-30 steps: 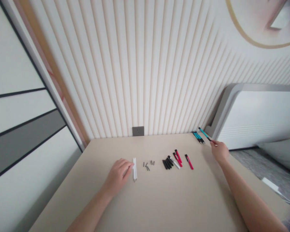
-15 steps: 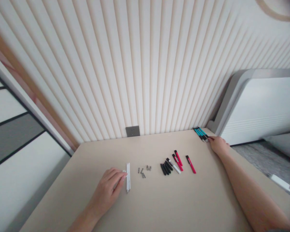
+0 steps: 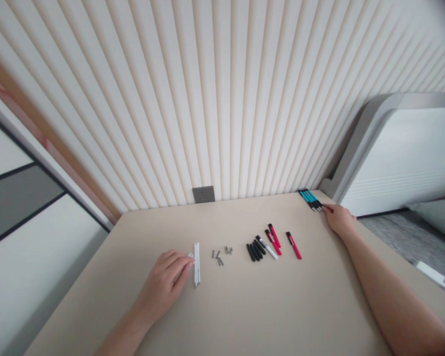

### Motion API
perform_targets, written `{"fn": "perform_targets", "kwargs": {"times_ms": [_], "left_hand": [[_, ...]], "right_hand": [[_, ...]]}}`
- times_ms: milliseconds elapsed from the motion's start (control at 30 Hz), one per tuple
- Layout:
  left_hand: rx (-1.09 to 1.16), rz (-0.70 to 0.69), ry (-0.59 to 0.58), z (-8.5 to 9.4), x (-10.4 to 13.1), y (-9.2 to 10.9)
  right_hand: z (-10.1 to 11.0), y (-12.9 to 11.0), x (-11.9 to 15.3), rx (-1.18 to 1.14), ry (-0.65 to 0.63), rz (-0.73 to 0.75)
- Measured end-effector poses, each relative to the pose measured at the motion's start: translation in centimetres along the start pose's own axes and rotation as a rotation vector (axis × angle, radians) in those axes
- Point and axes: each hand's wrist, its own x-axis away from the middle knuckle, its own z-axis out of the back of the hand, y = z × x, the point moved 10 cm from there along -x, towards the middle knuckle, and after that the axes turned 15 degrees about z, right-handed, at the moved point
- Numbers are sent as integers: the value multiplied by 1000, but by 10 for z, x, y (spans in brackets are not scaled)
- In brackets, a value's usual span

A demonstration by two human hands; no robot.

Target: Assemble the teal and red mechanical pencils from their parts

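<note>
My left hand (image 3: 172, 273) is closed in a pinch beside the white refills (image 3: 197, 264); small white tips show at its fingertips, too small to name. Right of it lie several small metal springs (image 3: 218, 258) and metal tips (image 3: 228, 250). Several black grips (image 3: 255, 250) lie side by side, touching a white pen barrel (image 3: 267, 248). Red barrels with black clips (image 3: 274, 236) lie nearby, one of them (image 3: 294, 245) apart on the right. At the far right corner my right hand (image 3: 339, 218) has its fingers pressed together by the lower ends of several blue-and-black pens (image 3: 310, 200); what it holds is unclear.
The beige table (image 3: 222, 316) meets a ribbed wall with a dark socket (image 3: 203, 194). A white headboard (image 3: 404, 158) and grey bedding stand past the right edge. A white power strip (image 3: 431, 275) lies at the right, and a panelled cabinet (image 3: 18, 237) stands left.
The view has shifted slightly, so the table items sit higher in the picture. Both hands remain at nearly the same places, and the loose parts look unmoved.
</note>
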Motion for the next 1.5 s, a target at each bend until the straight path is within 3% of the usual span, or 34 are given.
{"fn": "perform_targets", "kwargs": {"times_ms": [167, 267, 367, 467, 533, 600, 767, 833, 900, 1067, 1233, 1500], "left_hand": [[-14, -17, 69, 17, 0, -7], [-43, 10, 142, 32, -1, -22], [-88, 30, 157, 37, -3, -35], [-108, 53, 153, 36, -4, -47], [-98, 52, 159, 34, -5, -50], [-87, 48, 152, 30, -5, -51], [-89, 48, 81, 15, -3, -46], [-83, 55, 52, 11, 0, -45], [-76, 75, 38, 9, 2, -46], [-70, 90, -31, 0, 6, -45], [-50, 67, -89, -10, 6, -41], [-80, 74, -126, -14, 5, -44]], "right_hand": [[-6, 2, -5, -9, -10, 20], [-5, 4, 0, -36, 6, 19], [6, 4, 14, -53, 58, 7], [30, -11, 32, -43, 162, -17], [51, -42, 43, -82, 258, 29], [67, -94, 51, -169, 305, 172], [70, -244, 86, -298, 154, 487], [70, -279, 107, -286, 155, 497], [68, -296, 128, -253, 163, 481], [58, -297, 154, -153, 133, 542], [50, -285, 149, -104, 89, 517], [50, -292, 151, -40, -45, 534]]}}
